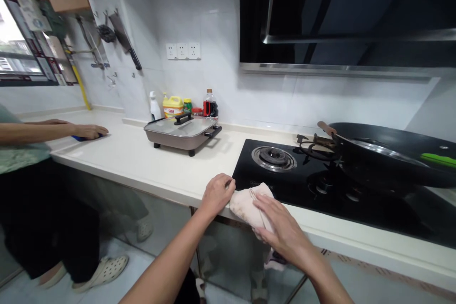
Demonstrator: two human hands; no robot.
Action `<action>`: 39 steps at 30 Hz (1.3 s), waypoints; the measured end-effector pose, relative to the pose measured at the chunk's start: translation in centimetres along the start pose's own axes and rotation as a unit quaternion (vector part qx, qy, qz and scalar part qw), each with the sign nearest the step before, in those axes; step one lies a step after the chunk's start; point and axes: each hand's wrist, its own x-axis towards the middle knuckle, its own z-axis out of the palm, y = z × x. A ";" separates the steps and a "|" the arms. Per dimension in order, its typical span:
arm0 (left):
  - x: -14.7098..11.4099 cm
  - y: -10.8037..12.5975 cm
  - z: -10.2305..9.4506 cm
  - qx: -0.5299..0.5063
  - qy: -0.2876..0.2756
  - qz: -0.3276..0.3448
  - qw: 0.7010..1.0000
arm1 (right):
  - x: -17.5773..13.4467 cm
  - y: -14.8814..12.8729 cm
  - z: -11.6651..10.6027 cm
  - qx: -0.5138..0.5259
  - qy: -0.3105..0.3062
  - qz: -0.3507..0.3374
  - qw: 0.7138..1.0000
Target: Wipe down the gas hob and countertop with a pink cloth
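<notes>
- The work in hand looks like wiping the front edge of the stove [320,185] with a cloth [245,202]; I judge it to be at the gathering or folding step, not the wiping stroke itself.
- The cloth lies bunched on the front edge of the tabletop [160,166], at the left corner of the stove and partly over its black glass.
- The left hand [216,194] is at the left end of the cloth; its fingers are curled together and seem to pinch the cloth's edge.
- The right hand [281,228] lies flat on the cloth with its fingers stretched and a little apart, pressing and not gripping.
- A wok [392,154] sits on the right burner, well apart from the hands.
- A next move calls for a firm hold on the cloth, so that it does not slip off the edge.
- On the left another person's hand [89,130] rests on a blue thing [79,138] on the tabletop.
</notes>
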 end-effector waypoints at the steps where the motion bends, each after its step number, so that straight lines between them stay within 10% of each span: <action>1: 0.0 0.0 0.0 0.000 0.001 -0.003 1.000 | -0.1 0.2 0.0 0.017 0.005 0.007 1.000; 15: -0.2 0.3 -0.3 -0.014 -0.014 -0.001 1.000 | -1.3 2.1 -1.6 0.017 0.072 0.207 0.976; 24: -1.0 1.9 -1.1 0.007 -0.187 0.039 0.982 | -1.4 2.6 -1.5 0.136 0.128 0.300 0.936; 30: -3.7 5.0 -0.2 -0.129 -0.116 0.079 0.982 | -1.5 2.5 -1.8 0.151 0.120 0.302 0.933; 39: -5.6 4.6 -4.9 -0.413 -0.208 -0.129 0.877 | -3.3 -1.7 -4.1 0.357 0.018 0.288 0.888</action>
